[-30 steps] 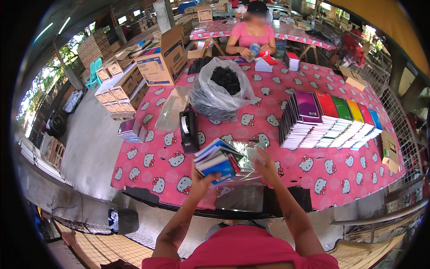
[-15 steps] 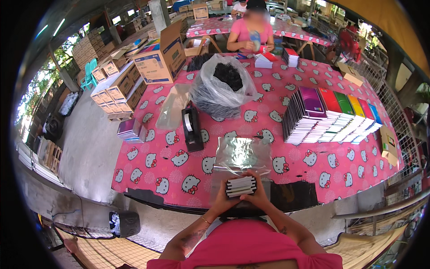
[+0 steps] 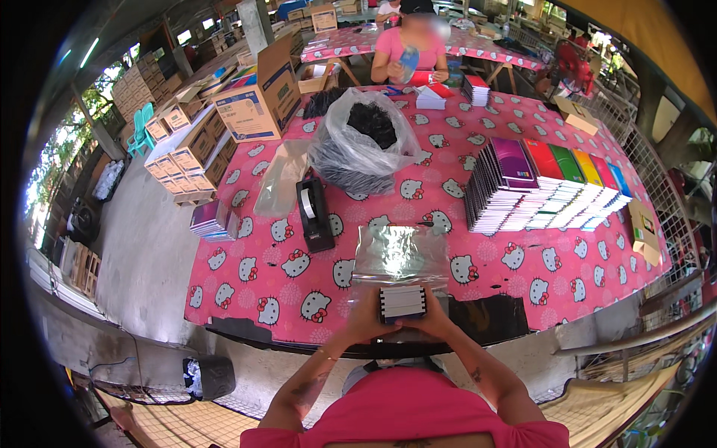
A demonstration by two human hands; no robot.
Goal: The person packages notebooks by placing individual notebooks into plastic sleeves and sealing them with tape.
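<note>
A small stack of notebooks (image 3: 402, 302), seen edge-on with white pages and dark covers, is held near the table's front edge. My left hand (image 3: 367, 316) grips its left end and my right hand (image 3: 432, 319) grips its right end. Just beyond the stack a clear shiny plastic sleeve (image 3: 393, 254) lies flat on the pink patterned tablecloth (image 3: 254, 276). A black tape dispenser (image 3: 314, 213) stands to the left of it.
A long row of notebooks with coloured covers (image 3: 545, 187) lies at the right. A clear bag of dark items (image 3: 364, 149) sits mid-table. Cardboard boxes (image 3: 254, 101) stand at the left. Another person in pink (image 3: 412, 52) sits at the far end.
A second ago my hands held fanned notebooks farther out over the table. Since then they drew back toward me and squared them into one stack; the clear sleeve lies uncovered.
</note>
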